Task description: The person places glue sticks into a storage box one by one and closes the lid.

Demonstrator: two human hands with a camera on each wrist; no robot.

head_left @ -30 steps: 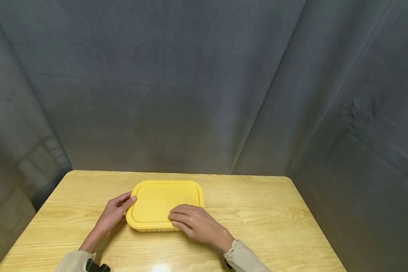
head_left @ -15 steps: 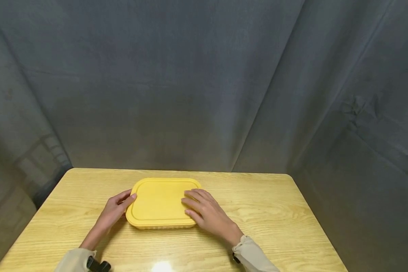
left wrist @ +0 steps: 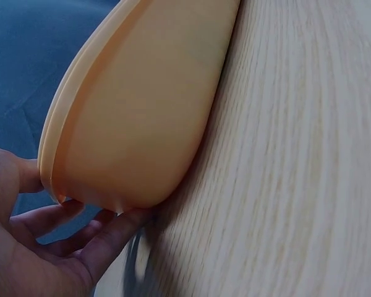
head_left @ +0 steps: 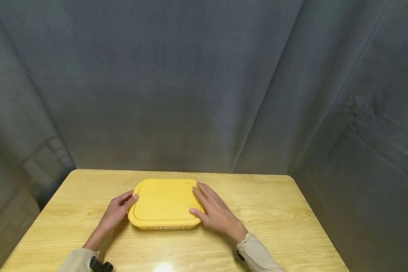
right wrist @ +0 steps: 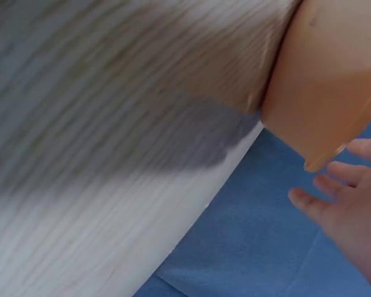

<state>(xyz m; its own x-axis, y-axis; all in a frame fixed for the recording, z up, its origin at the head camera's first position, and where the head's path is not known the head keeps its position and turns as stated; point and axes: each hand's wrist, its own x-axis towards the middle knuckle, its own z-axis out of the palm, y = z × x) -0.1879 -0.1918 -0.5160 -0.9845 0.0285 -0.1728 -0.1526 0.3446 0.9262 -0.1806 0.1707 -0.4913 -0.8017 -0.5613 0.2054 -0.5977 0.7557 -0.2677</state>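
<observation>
A yellow lidded food container stands on the wooden table, its rounded rectangular lid on top. My left hand grips its left end, the thumb over the lid's rim. In the left wrist view, the left hand's fingers lie against the container's end wall below the rim. At the right end, my right hand has its fingers spread, with the tips at the lid's edge. The right wrist view has this hand's fingers beside the container's rim. What the container holds is hidden.
The light wooden table extends on both sides of the container. Grey curtains hang behind it and along both sides. A black strap device sits on the left wrist.
My right hand has slid from the lid's front right part to its right end, its fingers spreading apart. The left hand keeps its grip, and the container stays nearly in place.
</observation>
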